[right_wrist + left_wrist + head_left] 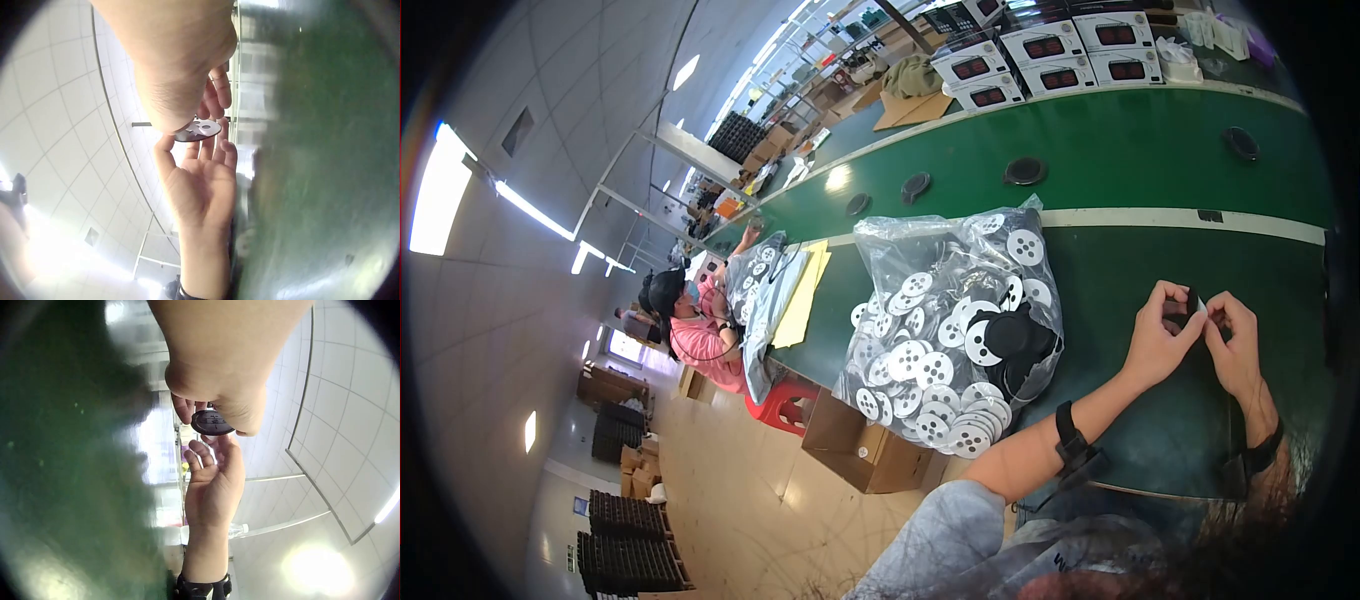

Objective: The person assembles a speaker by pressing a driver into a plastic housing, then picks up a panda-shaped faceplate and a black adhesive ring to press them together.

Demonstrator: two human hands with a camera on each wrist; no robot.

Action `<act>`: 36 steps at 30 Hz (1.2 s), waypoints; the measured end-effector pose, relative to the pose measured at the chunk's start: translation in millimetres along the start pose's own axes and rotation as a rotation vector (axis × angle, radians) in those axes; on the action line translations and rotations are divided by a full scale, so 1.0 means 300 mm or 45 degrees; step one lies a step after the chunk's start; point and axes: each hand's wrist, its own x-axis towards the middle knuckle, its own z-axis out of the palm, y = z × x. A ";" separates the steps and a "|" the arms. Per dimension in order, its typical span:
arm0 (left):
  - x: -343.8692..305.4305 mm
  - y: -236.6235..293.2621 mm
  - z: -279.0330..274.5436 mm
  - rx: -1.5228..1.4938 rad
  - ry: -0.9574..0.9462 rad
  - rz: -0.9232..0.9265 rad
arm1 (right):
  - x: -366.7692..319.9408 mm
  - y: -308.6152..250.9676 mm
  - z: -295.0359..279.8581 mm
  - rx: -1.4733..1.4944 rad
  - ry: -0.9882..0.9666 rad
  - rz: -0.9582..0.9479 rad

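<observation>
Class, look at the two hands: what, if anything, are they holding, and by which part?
A thin round disc, dark on one face and pale on the other, held at its rim by the left hand and right hand.

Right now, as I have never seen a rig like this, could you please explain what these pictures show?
There is no robot: a person works with two bare hands. The head picture comes from a camera worn on the head; the other two come from cameras on the left and right wrists. On the green table lies a clear plastic bag of white discs with holes and some black parts. Dark round pieces lie beyond it. The left hand and right hand meet at a thin disc, dark on one face and whitish on the other, held at its edge.
</observation>
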 end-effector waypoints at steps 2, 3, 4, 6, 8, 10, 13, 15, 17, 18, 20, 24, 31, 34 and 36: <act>-0.006 -0.002 0.003 0.001 0.001 -0.011 | -0.006 -0.003 -0.004 -0.021 -0.009 -0.006; -0.006 -0.003 0.004 0.003 0.005 -0.012 | -0.006 -0.001 -0.008 -0.042 -0.008 -0.018; 0.002 0.000 0.002 0.006 0.009 -0.007 | 0.003 0.000 -0.009 -0.064 -0.006 -0.037; 0.005 0.012 0.001 0.012 0.014 -0.019 | 0.010 0.003 -0.005 -0.030 -0.008 -0.043; -0.002 0.015 0.008 0.004 0.010 -0.025 | 0.002 0.011 -0.007 -0.018 -0.005 -0.049; -0.003 0.001 0.005 -0.015 0.007 -0.013 | 0.003 0.013 -0.009 -0.026 -0.002 -0.068; -0.002 -0.001 0.003 -0.020 0.001 -0.023 | 0.003 0.003 -0.010 0.047 -0.013 -0.038; -0.007 0.008 0.001 -0.056 -0.004 -0.029 | -0.001 -0.008 -0.013 0.050 -0.026 -0.021; -0.005 0.009 0.008 -0.071 -0.015 -0.040 | 0.002 -0.002 -0.010 0.047 -0.023 -0.044; -0.008 0.010 0.007 -0.066 -0.019 -0.047 | 0.002 0.001 -0.011 0.058 -0.013 -0.040; -0.001 0.010 -0.001 -0.049 -0.026 -0.042 | 0.007 0.002 -0.014 0.027 -0.014 -0.055; 0.000 0.000 0.002 -0.048 -0.047 -0.044 | 0.007 -0.004 -0.017 -0.001 -0.009 -0.057; -0.006 0.008 0.004 -0.067 -0.040 -0.034 | 0.005 0.010 -0.012 -0.004 0.008 -0.051; 0.000 0.001 0.002 -0.070 -0.044 -0.066 | 0.013 0.011 -0.021 0.005 0.013 -0.053; 0.001 -0.007 0.002 -0.068 -0.050 -0.070 | 0.011 0.010 -0.023 0.006 0.011 -0.044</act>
